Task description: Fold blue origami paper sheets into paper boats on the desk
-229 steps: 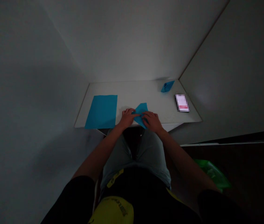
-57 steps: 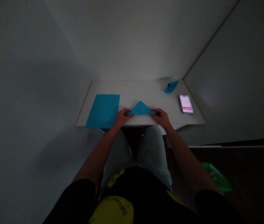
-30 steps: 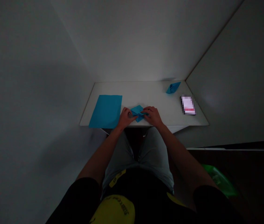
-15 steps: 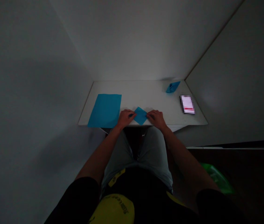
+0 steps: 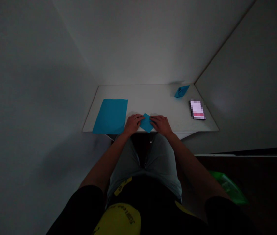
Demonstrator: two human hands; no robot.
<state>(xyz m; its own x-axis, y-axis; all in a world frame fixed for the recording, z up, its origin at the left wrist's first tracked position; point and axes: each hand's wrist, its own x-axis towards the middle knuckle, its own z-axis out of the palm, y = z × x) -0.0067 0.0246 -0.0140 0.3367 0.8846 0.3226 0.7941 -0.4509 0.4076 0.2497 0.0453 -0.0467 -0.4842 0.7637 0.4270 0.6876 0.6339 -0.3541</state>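
Symmetrically, both forearms (image 5: 106,160) are angled inward, wrists low, to the front edge of a white table (image 5: 153,98), where folded blue paper (image 5: 146,124) is laid flat betw. the hands. Its L side is touched by the L hand (image 5: 133,124), its R side by the R hand (image 5: 161,124), fingers half-curled; pinched vs. pressed can't be told.

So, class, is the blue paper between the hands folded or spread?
Folded: the blue paper, earlier a creased triangle, is now a small diamond; its layers aren't distinguishable.
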